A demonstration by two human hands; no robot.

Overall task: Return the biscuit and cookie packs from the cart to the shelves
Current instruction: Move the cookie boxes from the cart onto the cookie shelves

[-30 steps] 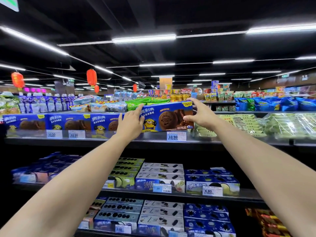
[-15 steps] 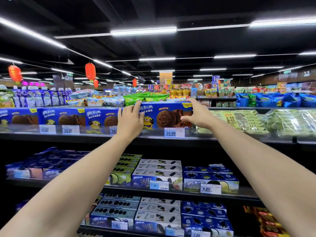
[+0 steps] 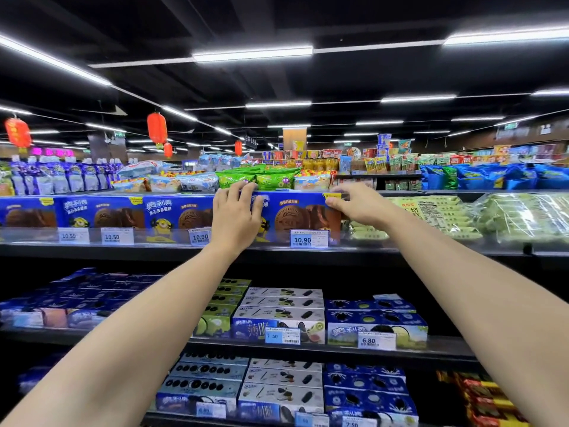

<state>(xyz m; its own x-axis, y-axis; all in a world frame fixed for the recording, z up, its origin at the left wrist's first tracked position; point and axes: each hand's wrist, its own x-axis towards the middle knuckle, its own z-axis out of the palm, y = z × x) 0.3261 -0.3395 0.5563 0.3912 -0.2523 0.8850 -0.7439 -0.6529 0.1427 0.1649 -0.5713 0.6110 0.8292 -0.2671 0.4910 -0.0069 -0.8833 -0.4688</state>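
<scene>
Blue cookie box (image 3: 303, 212) standing on the top shelf (image 3: 400, 252).
Left grip (image 3: 237, 217) lies flat against its front; right grip (image 3: 360, 208) pinches its top right corner; price tag (image 3: 308, 238) reads 10.90.

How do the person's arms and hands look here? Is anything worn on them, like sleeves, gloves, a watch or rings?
The left forearm and the right forearm are bare to the picture's edge; no sleeve shows. The left hand and the right hand wear no gloves. No watch, bracelet or ring is visible on the sides facing the camera.
</scene>
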